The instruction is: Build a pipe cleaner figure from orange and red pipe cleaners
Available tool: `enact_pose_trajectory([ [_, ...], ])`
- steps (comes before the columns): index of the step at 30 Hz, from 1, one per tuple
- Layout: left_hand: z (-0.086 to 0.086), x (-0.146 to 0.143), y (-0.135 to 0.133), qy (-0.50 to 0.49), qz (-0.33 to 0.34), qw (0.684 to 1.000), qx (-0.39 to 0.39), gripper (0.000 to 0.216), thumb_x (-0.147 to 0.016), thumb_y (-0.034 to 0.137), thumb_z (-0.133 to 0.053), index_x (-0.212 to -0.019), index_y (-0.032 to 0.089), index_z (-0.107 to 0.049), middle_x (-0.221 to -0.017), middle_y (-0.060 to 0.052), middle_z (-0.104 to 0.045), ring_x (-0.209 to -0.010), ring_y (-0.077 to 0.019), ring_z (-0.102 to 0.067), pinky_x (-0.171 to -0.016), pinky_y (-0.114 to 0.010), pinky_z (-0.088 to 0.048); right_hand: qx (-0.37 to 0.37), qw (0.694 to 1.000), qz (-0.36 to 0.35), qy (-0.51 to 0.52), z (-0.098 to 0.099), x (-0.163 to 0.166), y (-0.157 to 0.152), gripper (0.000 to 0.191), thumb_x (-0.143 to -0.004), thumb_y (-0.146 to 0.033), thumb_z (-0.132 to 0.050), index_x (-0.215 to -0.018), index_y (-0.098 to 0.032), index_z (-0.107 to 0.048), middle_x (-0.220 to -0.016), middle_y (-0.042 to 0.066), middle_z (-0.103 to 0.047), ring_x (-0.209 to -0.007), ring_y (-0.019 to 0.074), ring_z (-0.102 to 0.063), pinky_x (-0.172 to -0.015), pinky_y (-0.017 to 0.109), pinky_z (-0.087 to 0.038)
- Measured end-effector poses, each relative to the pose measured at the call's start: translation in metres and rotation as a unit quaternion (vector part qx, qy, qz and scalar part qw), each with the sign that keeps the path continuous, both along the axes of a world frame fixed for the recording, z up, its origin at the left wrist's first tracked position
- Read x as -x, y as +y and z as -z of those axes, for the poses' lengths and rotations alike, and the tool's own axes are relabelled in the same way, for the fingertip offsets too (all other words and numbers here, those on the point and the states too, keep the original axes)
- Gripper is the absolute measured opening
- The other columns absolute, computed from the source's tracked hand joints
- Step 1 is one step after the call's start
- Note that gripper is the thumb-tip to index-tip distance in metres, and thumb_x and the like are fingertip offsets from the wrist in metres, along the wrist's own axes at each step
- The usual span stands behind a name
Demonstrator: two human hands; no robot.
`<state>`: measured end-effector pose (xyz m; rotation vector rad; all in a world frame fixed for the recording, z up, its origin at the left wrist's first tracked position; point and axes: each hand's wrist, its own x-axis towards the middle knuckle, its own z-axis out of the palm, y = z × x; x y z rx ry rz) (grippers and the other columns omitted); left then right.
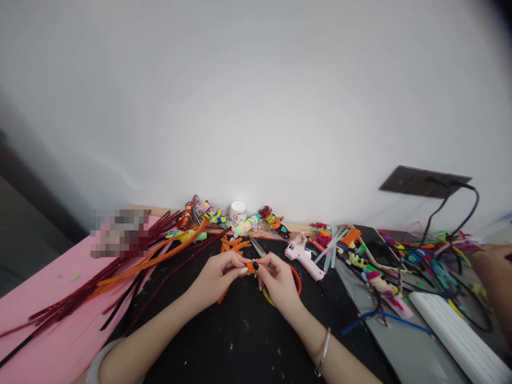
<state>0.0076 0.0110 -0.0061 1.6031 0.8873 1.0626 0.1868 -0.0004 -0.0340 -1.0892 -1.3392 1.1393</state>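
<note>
Both hands meet over the black mat [224,341], pinching one small orange pipe cleaner piece [250,267] between them. My left hand [218,277] grips its left side with thumb and forefinger. On the other side, the fingertips of my right hand [278,282] press on the piece. Much of it is hidden behind the fingers. Just behind lie several short orange pipe cleaner bits [234,244]. Scissors [257,246] with red and yellow handles rest partly under my right hand. A pale pink glue gun [304,258] lies to the right of that hand.
Long dark red and orange pipe cleaners [132,269] spread over the pink surface [44,304] at left. Small pipe cleaner figures [248,225] and a white paper cup [238,212] line the back. At right are a white power strip [456,330], cables and another person's arm [494,277].
</note>
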Motion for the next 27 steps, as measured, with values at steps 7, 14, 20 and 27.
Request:
enact_pose_trajectory([
  [7, 0.0022, 0.0002, -0.0008, -0.004, 0.004, 1.000, 0.027, 0.006, -0.082, 0.023, -0.064, -0.081, 0.017, -0.061, -0.089, -0.006, -0.073, -0.088, -0.0214, -0.071, -0.083, -0.035, -0.055, 0.012, 1.000, 0.002, -0.010, -0.0043, 0.0012, -0.0008, 0.025, -0.080, -0.045, -0.064, -0.076, -0.022, -0.055, -0.056, -0.005, -0.053, -0.041, 0.0108, -0.046, -0.041, 0.023, -0.037],
  [14, -0.0004, 0.0019, -0.0035, 0.062, 0.000, 0.998, -0.023, 0.027, -0.078, 0.023, -0.068, -0.104, 0.017, -0.065, -0.096, -0.007, -0.076, -0.086, -0.0211, -0.072, -0.083, -0.033, -0.057, 0.038, 0.999, 0.000, -0.007, -0.0077, 0.0012, -0.0027, 0.026, -0.080, -0.043, -0.063, -0.076, -0.021, -0.052, -0.053, -0.006, -0.054, -0.036, 0.0085, -0.042, -0.037, 0.021, -0.032],
  [20, 0.0037, 0.0044, -0.0012, 0.079, -0.031, 0.995, -0.044, 0.021, -0.081, 0.026, -0.066, -0.098, 0.017, -0.070, -0.088, -0.007, -0.077, -0.075, -0.0204, -0.073, -0.074, -0.031, -0.058, 0.018, 1.000, -0.021, 0.007, -0.0067, 0.0008, -0.0042, 0.024, -0.087, -0.043, -0.056, -0.092, -0.020, -0.055, -0.057, -0.007, -0.055, -0.039, 0.0084, -0.044, -0.038, 0.020, -0.033],
  [27, 0.0029, 0.0037, -0.0016, 0.071, -0.030, 0.997, -0.030, 0.027, -0.078, 0.024, -0.067, -0.104, 0.016, -0.069, -0.083, -0.005, -0.077, -0.069, -0.0187, -0.071, -0.069, -0.030, -0.057, 0.011, 1.000, -0.018, -0.003, -0.0053, 0.0017, -0.0031, 0.019, -0.086, -0.039, -0.055, -0.092, -0.021, -0.055, -0.060, -0.006, -0.055, -0.042, 0.0088, -0.046, -0.040, 0.020, -0.036],
])
